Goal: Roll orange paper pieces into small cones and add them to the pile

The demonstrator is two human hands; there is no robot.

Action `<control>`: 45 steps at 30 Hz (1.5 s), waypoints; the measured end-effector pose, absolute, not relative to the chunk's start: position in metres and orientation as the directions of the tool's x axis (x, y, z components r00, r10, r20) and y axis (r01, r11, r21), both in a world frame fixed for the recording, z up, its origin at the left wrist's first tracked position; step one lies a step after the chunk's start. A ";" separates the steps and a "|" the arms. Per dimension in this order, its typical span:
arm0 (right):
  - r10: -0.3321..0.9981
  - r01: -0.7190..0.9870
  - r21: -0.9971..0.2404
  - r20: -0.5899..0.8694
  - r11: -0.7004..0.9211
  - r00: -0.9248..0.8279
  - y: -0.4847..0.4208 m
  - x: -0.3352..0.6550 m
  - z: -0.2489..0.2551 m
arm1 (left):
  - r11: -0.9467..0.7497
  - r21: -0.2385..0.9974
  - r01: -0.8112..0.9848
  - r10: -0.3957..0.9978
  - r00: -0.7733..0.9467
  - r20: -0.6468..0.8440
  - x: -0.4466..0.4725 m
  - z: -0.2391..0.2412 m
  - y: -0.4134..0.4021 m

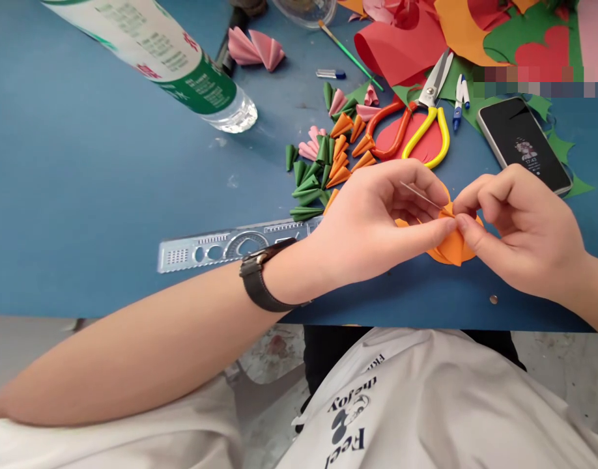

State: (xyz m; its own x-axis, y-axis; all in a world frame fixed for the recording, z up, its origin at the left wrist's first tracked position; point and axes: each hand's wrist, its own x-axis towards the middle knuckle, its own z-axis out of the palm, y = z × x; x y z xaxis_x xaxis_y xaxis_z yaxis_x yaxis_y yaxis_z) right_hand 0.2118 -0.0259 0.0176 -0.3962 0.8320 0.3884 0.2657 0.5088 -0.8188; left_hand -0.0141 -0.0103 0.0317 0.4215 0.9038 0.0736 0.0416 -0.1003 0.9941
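Note:
Both hands meet over the table's front part on a folded orange paper piece (453, 244), which has pointed, petal-like creases. My left hand (372, 218) is closed on its left side, thumb tip pressed against the fold. From the right, my right hand (524, 228) pinches the top of the fold between thumb and fingers. A thin, needle-like stick (421, 194) slants across my left fingers to the paper; its exact kind cannot be made out. More orange paper shows behind my left thumb. Just beyond my left hand lie small rolled paper cones (339, 163) in orange, green and pink.
A clear stencil ruler (201, 251) lies left of my wrist. Beyond the hands are scissors (428, 98), a phone (521, 146) and pens (458, 104). A water bottle (201, 85) stands at the back left. Coloured paper scraps (397, 52) and a thin brush (350, 52) lie behind.

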 end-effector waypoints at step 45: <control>0.964 0.014 -0.994 0.102 0.108 -0.245 -0.025 0.200 0.019 | -0.026 0.992 0.120 0.838 0.543 -0.043 -0.015 0.035 -0.004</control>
